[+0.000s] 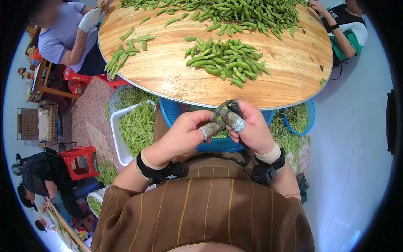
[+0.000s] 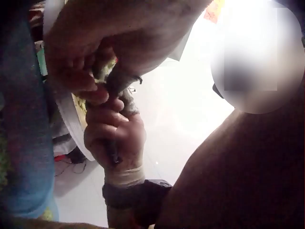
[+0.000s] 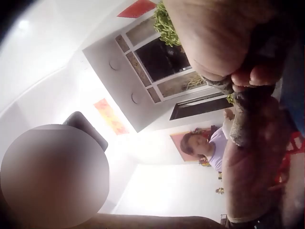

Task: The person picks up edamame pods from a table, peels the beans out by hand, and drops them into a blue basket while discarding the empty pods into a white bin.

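Note:
Above a blue basin (image 1: 168, 112) at the table's edge, my left hand (image 1: 174, 136) and right hand (image 1: 257, 131) meet fingertip to fingertip. Worn grey and black wraps cover both thumbs and some fingertips. Between them the fingers pinch a green soybean pod (image 3: 230, 99), mostly hidden by the wraps. In the left wrist view, the right hand's fingers curl inward against the left's. A small pile of soybean pods (image 1: 226, 61) lies on the wooden table (image 1: 159, 73) just beyond the hands. Shelled green beans show inside the basin, below the hands.
A larger heap of pods (image 1: 252, 17) covers the table's far side. To the left stands a white tub (image 1: 115, 136) of green pods, with a red stool (image 1: 79, 161) behind it. A blue basket (image 1: 312, 115) is at right. Two people sit across the table.

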The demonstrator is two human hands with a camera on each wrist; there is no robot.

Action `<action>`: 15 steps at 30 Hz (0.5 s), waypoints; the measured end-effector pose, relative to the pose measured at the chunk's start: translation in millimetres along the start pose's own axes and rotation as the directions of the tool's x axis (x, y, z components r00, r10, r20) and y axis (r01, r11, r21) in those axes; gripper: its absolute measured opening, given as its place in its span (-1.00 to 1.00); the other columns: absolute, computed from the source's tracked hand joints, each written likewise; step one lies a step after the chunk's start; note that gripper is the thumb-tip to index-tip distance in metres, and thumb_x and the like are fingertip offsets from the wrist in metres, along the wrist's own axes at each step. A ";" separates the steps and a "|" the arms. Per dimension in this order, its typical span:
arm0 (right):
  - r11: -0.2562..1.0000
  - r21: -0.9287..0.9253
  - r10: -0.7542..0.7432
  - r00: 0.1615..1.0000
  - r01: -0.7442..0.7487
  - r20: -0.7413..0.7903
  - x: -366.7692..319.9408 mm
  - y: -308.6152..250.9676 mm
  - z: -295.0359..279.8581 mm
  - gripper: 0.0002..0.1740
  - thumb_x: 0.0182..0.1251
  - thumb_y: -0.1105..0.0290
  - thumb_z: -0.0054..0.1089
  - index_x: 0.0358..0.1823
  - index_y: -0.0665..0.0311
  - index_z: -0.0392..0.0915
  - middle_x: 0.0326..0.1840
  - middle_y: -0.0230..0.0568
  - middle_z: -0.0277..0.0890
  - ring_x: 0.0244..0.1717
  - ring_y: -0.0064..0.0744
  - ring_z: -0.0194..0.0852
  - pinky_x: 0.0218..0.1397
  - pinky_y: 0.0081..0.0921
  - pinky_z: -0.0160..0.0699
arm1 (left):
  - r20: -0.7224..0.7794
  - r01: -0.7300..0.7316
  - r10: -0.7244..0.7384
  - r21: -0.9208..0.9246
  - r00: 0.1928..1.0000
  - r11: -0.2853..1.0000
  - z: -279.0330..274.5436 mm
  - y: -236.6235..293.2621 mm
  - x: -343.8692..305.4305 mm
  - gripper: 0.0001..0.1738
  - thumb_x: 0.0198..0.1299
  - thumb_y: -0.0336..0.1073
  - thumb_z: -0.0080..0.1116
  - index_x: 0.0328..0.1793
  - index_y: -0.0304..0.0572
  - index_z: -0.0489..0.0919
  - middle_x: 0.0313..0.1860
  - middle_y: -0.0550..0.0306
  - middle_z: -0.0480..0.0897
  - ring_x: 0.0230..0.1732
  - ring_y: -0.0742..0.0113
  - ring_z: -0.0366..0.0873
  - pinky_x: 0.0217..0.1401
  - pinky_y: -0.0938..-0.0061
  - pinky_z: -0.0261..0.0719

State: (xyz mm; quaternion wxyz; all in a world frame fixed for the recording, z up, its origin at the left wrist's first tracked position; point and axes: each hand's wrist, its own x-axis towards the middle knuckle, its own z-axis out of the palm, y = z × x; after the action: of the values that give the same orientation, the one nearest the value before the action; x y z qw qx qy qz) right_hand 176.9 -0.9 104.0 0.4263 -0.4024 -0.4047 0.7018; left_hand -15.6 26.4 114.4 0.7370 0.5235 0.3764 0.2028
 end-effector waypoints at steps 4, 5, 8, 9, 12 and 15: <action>0.997 -0.069 0.018 0.997 -0.023 -0.074 -13.2 -2.0 -0.1 -0.91 0.33 0.47 -0.01 -0.17 0.26 0.42 -0.47 -0.43 0.41 -0.60 -0.72 0.26 -0.57 -0.73 0.25 | -0.044 -0.074 0.078 0.076 0.996 0.994 -4.0 -17.5 4.8 -0.78 0.32 -0.34 0.09 0.01 -0.28 0.55 -0.24 0.29 0.58 -0.28 0.59 0.47 -0.21 0.66 0.46; 0.986 -0.165 0.025 0.998 -0.034 -0.058 -16.8 -3.3 -1.5 -0.90 0.32 0.47 -0.01 -0.18 0.28 0.42 -0.45 -0.42 0.43 -0.56 -0.69 0.30 -0.53 -0.71 0.29 | -0.070 -0.159 0.168 0.114 0.983 0.981 -3.7 -21.5 7.4 -0.76 0.31 -0.36 0.08 0.04 -0.29 0.55 -0.19 0.26 0.60 -0.21 0.57 0.49 -0.13 0.63 0.47; 0.949 -0.314 -0.032 0.998 0.016 -0.045 -20.0 -0.5 -2.0 -0.88 0.30 0.49 -0.01 -0.16 0.33 0.40 -0.42 -0.39 0.46 -0.46 -0.61 0.37 -0.39 -0.64 0.37 | -0.091 -0.213 0.234 0.201 0.968 0.956 -1.1 -21.7 9.0 -0.73 0.30 -0.40 0.09 0.09 -0.32 0.54 -0.11 0.22 0.62 -0.10 0.53 0.50 0.00 0.58 0.48; 0.949 -0.314 -0.035 0.998 0.018 -0.048 -20.4 -0.3 -2.9 -0.88 0.30 0.49 -0.01 -0.16 0.33 0.40 -0.42 -0.39 0.46 -0.46 -0.61 0.37 -0.39 -0.64 0.37 | -0.095 -0.187 0.216 0.249 0.972 0.950 -0.4 -20.8 9.3 -0.71 0.28 -0.42 0.09 0.11 -0.33 0.53 -0.07 0.21 0.62 -0.05 0.52 0.50 0.05 0.56 0.47; 0.947 -0.320 -0.022 0.999 0.011 -0.031 -20.4 -0.2 -4.7 -0.83 0.28 0.51 -0.02 -0.12 0.37 0.40 -0.40 -0.37 0.47 -0.35 -0.54 0.42 -0.25 -0.59 0.40 | -0.103 -0.179 0.228 0.351 0.968 0.919 0.3 -24.9 11.8 -0.71 0.25 -0.47 0.09 0.10 -0.35 0.53 -0.09 0.21 0.62 -0.06 0.52 0.51 0.04 0.55 0.48; 0.968 -0.250 0.000 1.000 -0.007 -0.028 -20.4 -0.6 -3.6 -0.77 0.31 0.50 -0.06 -0.01 0.31 0.38 -0.41 -0.41 0.43 -0.46 -0.62 0.35 -0.40 -0.64 0.36 | -0.084 -0.209 0.269 0.429 0.960 0.879 0.8 -24.1 13.0 -0.73 0.24 -0.48 0.09 0.06 -0.35 0.54 -0.14 0.19 0.64 -0.10 0.51 0.52 -0.03 0.52 0.50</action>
State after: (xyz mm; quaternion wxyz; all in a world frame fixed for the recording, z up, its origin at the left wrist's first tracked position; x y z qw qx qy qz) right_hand 186.7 -18.7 107.7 0.3765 -0.4633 -0.4834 0.6403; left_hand -9.0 26.0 87.8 0.5495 0.6949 0.3944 0.2440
